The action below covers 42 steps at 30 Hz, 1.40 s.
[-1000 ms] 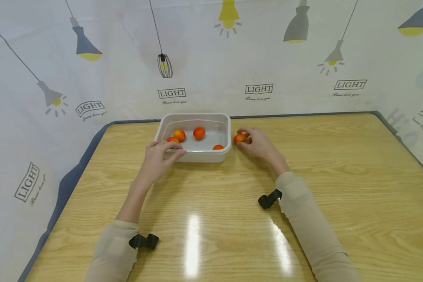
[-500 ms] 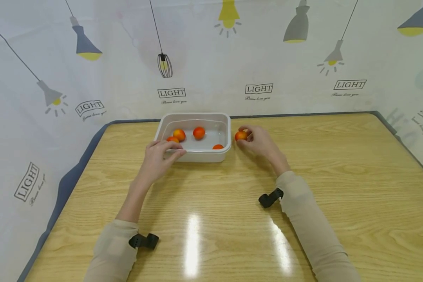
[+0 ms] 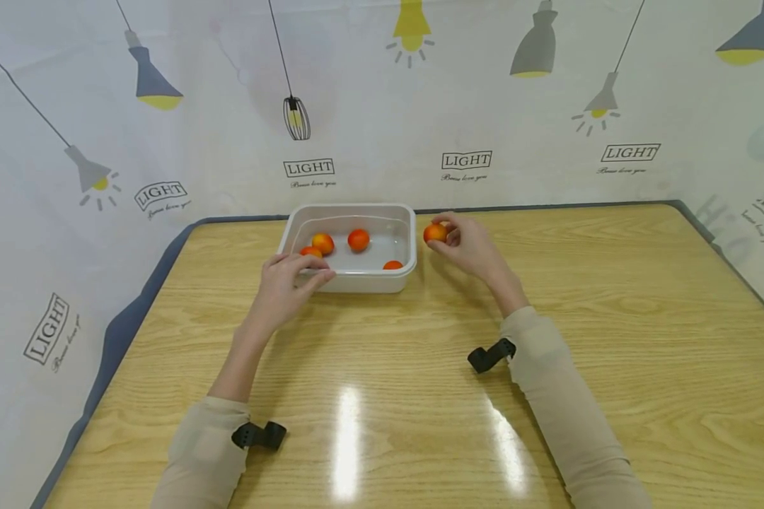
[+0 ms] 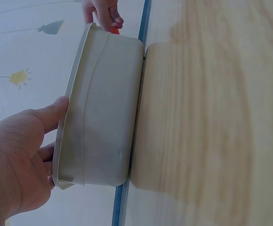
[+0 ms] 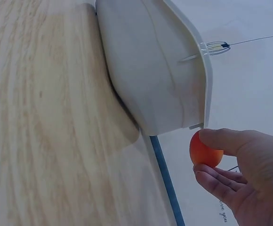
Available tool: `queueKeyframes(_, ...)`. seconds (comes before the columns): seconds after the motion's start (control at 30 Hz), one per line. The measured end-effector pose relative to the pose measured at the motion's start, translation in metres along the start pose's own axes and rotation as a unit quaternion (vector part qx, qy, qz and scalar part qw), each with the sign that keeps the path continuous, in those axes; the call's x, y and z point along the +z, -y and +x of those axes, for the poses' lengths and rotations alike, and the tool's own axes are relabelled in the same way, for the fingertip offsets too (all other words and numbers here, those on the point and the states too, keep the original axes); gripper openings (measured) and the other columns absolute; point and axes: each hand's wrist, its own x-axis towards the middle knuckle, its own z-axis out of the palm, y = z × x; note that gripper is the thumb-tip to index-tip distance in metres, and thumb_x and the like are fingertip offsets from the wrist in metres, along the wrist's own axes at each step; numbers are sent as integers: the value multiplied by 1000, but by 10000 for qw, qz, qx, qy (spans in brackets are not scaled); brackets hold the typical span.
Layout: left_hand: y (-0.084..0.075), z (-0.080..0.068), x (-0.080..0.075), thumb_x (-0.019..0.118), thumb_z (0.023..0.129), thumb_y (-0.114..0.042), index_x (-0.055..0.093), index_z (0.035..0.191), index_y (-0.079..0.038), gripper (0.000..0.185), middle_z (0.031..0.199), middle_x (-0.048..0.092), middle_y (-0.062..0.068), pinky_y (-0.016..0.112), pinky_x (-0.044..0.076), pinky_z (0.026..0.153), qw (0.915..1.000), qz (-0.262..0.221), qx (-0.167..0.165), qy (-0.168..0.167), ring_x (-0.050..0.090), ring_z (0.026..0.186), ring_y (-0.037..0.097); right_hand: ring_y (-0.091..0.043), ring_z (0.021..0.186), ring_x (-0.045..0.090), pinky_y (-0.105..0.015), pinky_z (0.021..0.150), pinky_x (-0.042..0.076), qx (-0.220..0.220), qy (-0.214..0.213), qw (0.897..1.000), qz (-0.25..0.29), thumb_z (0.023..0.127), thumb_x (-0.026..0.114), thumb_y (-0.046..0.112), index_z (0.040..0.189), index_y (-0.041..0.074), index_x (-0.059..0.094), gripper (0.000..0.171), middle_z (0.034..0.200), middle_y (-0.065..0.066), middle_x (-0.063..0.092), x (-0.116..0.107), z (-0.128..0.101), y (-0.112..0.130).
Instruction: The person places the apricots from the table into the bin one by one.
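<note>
A small orange-red fruit (image 3: 434, 232) is pinched in the fingertips of the right hand (image 3: 470, 247), lifted off the wooden counter (image 3: 611, 318) just beside the right rim of a white plastic tub (image 3: 350, 281). The left hand (image 3: 286, 286) grips the tub's near-left rim. Four similar fruits (image 3: 359, 240) lie inside

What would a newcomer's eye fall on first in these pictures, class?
Probably the small round orange-red fruit pinched in the right hand, raised beside the right rim of the white rectangular plastic tub. Next, four similar fruits lying inside the tub, whose near left corner the left hand grips.
</note>
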Motion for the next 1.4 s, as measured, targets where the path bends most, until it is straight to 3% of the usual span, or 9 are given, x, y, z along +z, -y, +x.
queueKeyframes(0.23, 0, 0, 0, 72, 96, -28, 75, 107, -6, 25, 105, 75, 7, 54, 21, 114, 10000, -7, 9, 0, 63, 110, 27, -32, 90, 63, -43, 82, 53, -201, -207, 9996, -50, 93, 75, 14, 127, -2, 62, 40, 107, -22, 67, -2, 0, 7)
queueKeyframes(0.57, -2, -1, -1, 72, 96, -27, 75, 107, -6, 24, 105, 75, 7, 54, 21, 114, 10000, -8, 54, -24, 63, 110, 27, -31, 92, 65, -42, 85, 55, -321, -241, 9992, -68, 94, 75, 16, 130, 0, 62, 42, 118, -19, 66, -6, -2, 24)
queueKeyframes(1.1, -3, -1, -1, 72, 96, -27, 74, 106, -6, 24, 106, 75, 8, 54, 21, 114, 10000, -6, 40, 2, 63, 111, 28, -29, 94, 67, -39, 87, 56, -570, -6, 9984, 67, 92, 76, 14, 129, 0, 62, 42, 120, -17, 66, -7, -6, 52)
queueKeyframes(1.4, -3, -1, -2, 71, 96, -28, 74, 107, -6, 24, 106, 75, 7, 54, 21, 114, 10000, -15, 45, -8, 63, 110, 27, -26, 91, 67, -38, 85, 56, -853, 170, 9961, 130, 91, 78, 16, 124, 2, 65, 38, 110, -13, 68, 1, -7, 56)
